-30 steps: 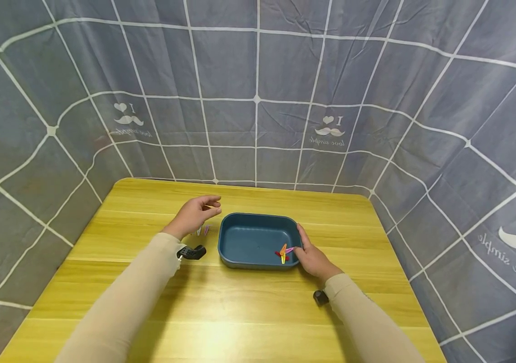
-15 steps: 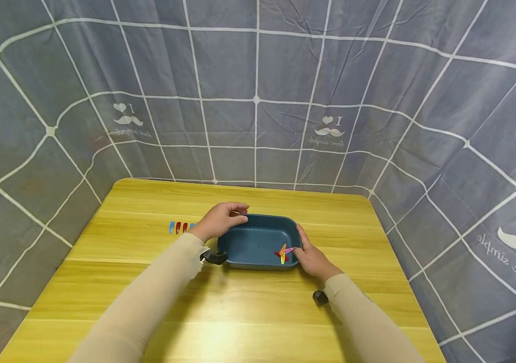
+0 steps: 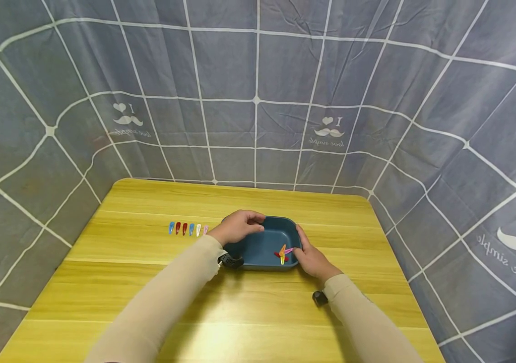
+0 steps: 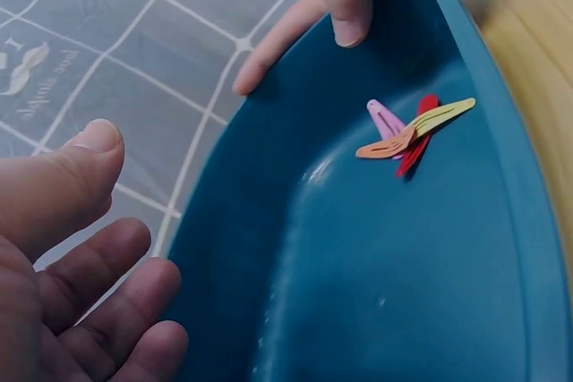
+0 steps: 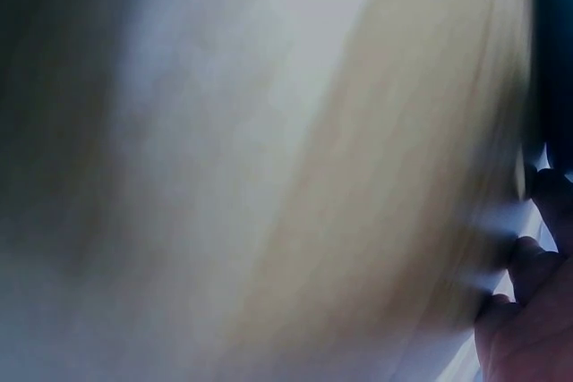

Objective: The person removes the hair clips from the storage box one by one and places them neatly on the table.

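A dark blue plastic bin (image 3: 258,250) sits on the wooden table. Inside, near its right end, several snap hair clips (image 4: 414,139) lie in a crossed pile: pink, orange, yellow and red. My left hand (image 3: 239,226) is over the bin's left part, and the left wrist view shows its thumb and loosely bent fingers apart with nothing between them. At the bin's right end my right hand (image 3: 312,259) grips the wall, thumb inside and fingers outside. In the right wrist view only some fingers show at the edge, much blurred.
Left of the bin, a row of several hair clips (image 3: 185,229) in blue, red, white and pink lies on the table (image 3: 330,217). A grey curtain (image 3: 235,121) with white grid lines stands behind the table and at its sides.
My left hand has moved right, from beside the clip row to over the bin, uncovering the row. My right hand and the bin have stayed in place.
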Demonstrator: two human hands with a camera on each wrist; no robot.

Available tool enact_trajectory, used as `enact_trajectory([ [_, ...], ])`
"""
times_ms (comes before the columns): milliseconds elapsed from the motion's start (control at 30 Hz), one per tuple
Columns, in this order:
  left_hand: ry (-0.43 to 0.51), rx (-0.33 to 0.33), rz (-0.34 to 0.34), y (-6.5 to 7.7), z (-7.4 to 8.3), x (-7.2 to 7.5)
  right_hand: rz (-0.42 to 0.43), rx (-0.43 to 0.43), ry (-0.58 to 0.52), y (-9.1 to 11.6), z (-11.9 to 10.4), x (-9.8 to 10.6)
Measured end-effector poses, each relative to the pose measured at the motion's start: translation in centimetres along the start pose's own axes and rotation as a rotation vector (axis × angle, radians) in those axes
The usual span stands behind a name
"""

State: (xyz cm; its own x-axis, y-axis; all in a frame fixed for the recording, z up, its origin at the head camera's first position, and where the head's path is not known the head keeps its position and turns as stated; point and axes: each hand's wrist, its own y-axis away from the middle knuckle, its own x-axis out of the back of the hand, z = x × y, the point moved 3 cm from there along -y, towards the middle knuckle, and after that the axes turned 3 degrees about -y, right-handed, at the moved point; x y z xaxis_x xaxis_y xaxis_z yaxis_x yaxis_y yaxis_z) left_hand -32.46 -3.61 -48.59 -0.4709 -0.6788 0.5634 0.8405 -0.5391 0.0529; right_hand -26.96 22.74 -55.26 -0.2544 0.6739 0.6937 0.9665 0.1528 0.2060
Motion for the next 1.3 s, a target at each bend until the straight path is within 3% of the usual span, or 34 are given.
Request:
enact_trajectory([
  [533,-0.066,0.048,-0.067,-2.8,-0.7,-3.1,-0.01,-0.021,-0.029,-0.1,-0.1,0.0],
  [867,-0.153,0.072,-0.123,-3.9,-0.8,-4.6,-0.015,-0.027,-0.03,-0.2,0.0,0.0],
  [1300,-0.193,0.092,-0.178,-5.5,-1.3,-6.5,-0.02,-0.009,-0.019,0.0,0.1,0.0],
])
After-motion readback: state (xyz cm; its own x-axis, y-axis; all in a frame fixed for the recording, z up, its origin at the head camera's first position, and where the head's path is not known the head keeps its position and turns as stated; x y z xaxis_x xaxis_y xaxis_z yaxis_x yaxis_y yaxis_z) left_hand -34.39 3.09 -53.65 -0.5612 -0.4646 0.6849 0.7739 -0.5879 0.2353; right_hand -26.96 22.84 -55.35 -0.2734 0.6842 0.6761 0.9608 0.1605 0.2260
